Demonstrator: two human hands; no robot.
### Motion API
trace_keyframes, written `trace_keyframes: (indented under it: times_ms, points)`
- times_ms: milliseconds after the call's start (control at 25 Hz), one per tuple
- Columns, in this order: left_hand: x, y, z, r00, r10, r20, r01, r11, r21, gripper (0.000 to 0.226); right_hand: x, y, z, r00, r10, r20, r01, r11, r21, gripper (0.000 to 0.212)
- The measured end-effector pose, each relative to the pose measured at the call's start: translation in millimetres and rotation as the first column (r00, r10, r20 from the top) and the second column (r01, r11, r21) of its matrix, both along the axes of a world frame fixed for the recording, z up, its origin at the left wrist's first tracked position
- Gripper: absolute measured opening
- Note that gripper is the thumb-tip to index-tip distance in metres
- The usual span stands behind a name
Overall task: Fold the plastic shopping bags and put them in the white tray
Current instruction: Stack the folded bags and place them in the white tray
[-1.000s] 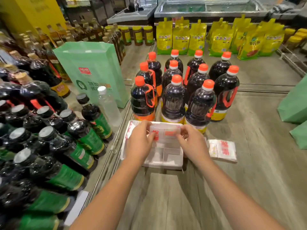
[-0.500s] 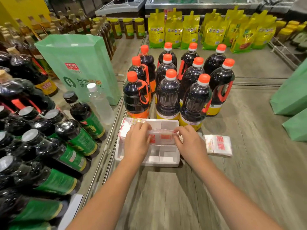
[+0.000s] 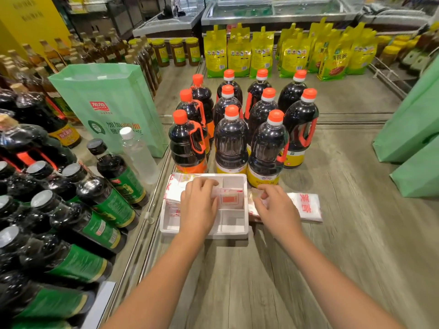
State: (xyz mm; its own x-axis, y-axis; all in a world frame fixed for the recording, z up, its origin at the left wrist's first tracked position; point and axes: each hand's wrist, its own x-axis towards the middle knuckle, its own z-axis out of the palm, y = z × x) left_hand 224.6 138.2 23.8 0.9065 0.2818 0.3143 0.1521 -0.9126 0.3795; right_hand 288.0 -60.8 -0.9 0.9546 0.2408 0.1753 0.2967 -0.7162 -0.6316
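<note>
The folded bag [image 3: 229,199] sits in a compartment of the white tray [image 3: 234,232], its left edge pinched by the curled fingers of my left hand [image 3: 198,207]. Just right of the tray, my right hand [image 3: 276,208] pinches the crinkled end of the pile of bags [image 3: 308,207]. Dark bottles [image 3: 230,141] stand just beyond both hands, with a green paper bag [image 3: 111,103] farther left.

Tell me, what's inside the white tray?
The white tray holds folded bags with red print on its left side, and the left hand holds another folded bag in a middle compartment. What lies under that hand is covered.
</note>
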Motion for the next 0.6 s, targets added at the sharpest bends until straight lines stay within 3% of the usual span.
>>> trace_keyframes:
  times_ms: [160,320,440,600]
  points:
    - [9,-37,9,0.987,-0.147,0.063,0.147,0.989,0.019,0.031,4,-50,-5,0.991,-0.128,-0.046,0.13,0.989,0.064,0.026]
    - [24,-96,5,0.953,-0.303,0.002,0.303,0.952,-0.033,0.024,15,-103,-9,0.941,-0.303,-0.148,0.307,0.952,0.006,0.031]
    - [39,-132,-9,0.92,-0.389,-0.034,0.39,0.921,0.004,0.024,24,-124,-13,0.921,-0.33,-0.208,0.328,0.944,-0.044,0.037]
    - [63,-156,-20,0.884,-0.377,-0.275,0.417,0.903,0.103,0.034,35,-132,-19,0.909,-0.32,-0.269,0.307,0.947,-0.089,0.046]
